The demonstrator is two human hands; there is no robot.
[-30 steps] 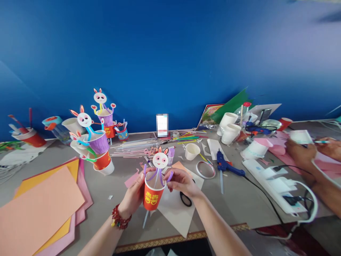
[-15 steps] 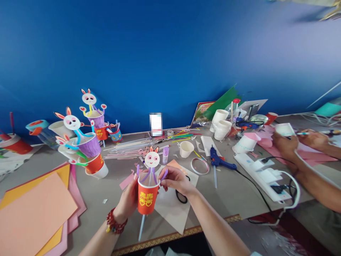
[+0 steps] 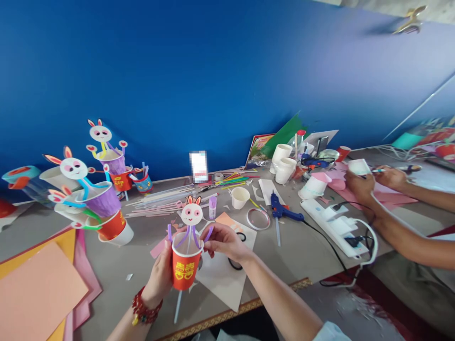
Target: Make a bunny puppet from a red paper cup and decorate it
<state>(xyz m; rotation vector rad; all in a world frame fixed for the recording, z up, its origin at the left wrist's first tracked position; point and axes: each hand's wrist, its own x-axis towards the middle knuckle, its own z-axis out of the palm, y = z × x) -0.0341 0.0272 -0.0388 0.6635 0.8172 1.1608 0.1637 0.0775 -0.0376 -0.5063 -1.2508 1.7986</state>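
Note:
My left hand (image 3: 160,273) is wrapped round a red paper cup (image 3: 184,269) with a yellow mark on it, held above the table's front edge. A paper rabbit face (image 3: 192,213) on a straw rises out of the cup, and the straw's lower end (image 3: 177,308) sticks out below. Purple straw arms curl over the rim. My right hand (image 3: 223,240) pinches the right purple arm (image 3: 209,233) at the rim. A red bead bracelet (image 3: 141,309) circles my left wrist.
Finished rabbit cups (image 3: 103,199) stand at the left. Coloured paper sheets (image 3: 35,289) lie at front left. Loose straws (image 3: 159,201), a blue glue gun (image 3: 280,212), a tape ring (image 3: 258,219), white cups (image 3: 282,166) and a power strip (image 3: 334,226) cover the table. Another person's hands (image 3: 362,184) hold a white cup at the right.
The view has swung to the right, so everything has slid left in the picture. Both hands keep their hold on the cup and the purple arm.

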